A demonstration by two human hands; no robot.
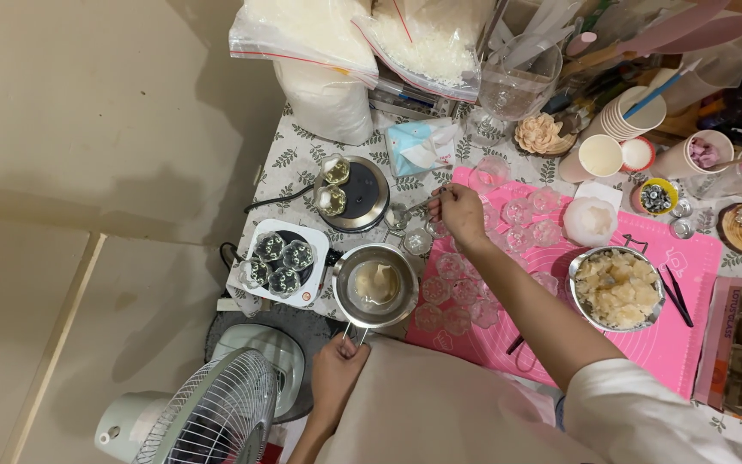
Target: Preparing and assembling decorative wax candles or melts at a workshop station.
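Home craft corner, candle-making by the look: low table point(302, 155) under a leaf-print cloth, pink silicone mat point(689, 258), bags of white flakes point(422, 43), small hotplates point(362, 193), floor fan point(216, 412) alongside.

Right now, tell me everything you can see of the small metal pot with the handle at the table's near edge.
The metal pot is round, shiny steel, standing upright at the near edge of the leaf-patterned table, between the white hot plate and the pink mat. It holds a pale, creamy mass, apparently wax. Its thin wire handle points toward the person, whose left hand grips its end. The right hand is off it, over clear cups on the mat.
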